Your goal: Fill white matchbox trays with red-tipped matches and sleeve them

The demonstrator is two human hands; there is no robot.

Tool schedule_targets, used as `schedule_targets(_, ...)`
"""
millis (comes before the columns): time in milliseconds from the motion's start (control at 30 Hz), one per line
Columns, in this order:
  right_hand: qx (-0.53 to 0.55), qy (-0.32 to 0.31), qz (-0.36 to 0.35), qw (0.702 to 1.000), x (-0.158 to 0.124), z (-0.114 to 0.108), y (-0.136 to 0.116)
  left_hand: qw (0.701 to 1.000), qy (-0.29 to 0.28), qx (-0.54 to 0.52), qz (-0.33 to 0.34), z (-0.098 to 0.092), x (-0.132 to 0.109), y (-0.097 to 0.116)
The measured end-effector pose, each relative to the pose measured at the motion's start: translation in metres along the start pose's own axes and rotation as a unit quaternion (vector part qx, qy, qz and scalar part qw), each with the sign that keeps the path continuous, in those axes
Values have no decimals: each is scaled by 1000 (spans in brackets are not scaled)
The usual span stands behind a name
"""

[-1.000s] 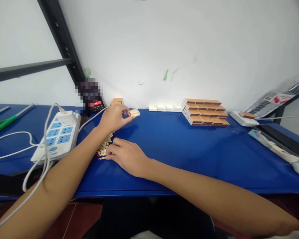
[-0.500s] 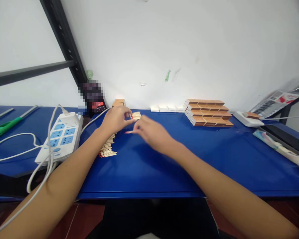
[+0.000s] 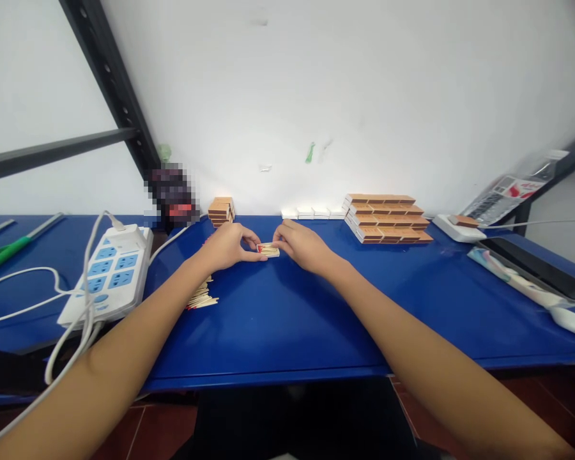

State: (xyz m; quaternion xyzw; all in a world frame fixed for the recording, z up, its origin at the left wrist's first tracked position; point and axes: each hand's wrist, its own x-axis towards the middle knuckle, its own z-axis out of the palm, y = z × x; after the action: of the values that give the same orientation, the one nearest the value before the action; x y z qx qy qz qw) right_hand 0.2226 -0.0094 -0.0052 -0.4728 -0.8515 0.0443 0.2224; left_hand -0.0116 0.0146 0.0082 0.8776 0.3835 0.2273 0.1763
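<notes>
A small open matchbox tray (image 3: pixel 268 250) with red-tipped matches in it lies on the blue table (image 3: pixel 316 313), held between both hands. My left hand (image 3: pixel 227 246) pinches its left end. My right hand (image 3: pixel 303 244) grips its right end with curled fingers. A pile of loose matches (image 3: pixel 201 296) lies beside my left forearm, partly hidden by it.
A stack of brown matchboxes (image 3: pixel 387 218) and a row of white trays (image 3: pixel 312 212) stand by the wall. A smaller brown stack (image 3: pixel 221 211) is behind my left hand. A white power strip (image 3: pixel 109 273) with cables lies left. A phone (image 3: pixel 536 267) lies right.
My right hand left the match pile, carried matches up and now holds the tray's right end. The tray has come nearer to me, held by my left hand.
</notes>
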Motion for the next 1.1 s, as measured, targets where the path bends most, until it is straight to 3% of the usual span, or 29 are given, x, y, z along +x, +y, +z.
schedule_targets(233, 76, -2, -20, 997, -3, 2, 1, 999, -18, 37, -10, -2, -1, 0)
schedule_targets(500, 145, -20, -124, 981, -6, 11, -11, 998, -27, 52, 9, -2, 0, 5)
schedule_targets(933, 107, -6, -90, 990, -5, 4, -5, 999, -37, 39, 8, -4, 0, 2)
schedule_targets(1100, 71, 12, -32, 997, -4, -2, 2, 999, -37, 34, -4, -4, 0, 1)
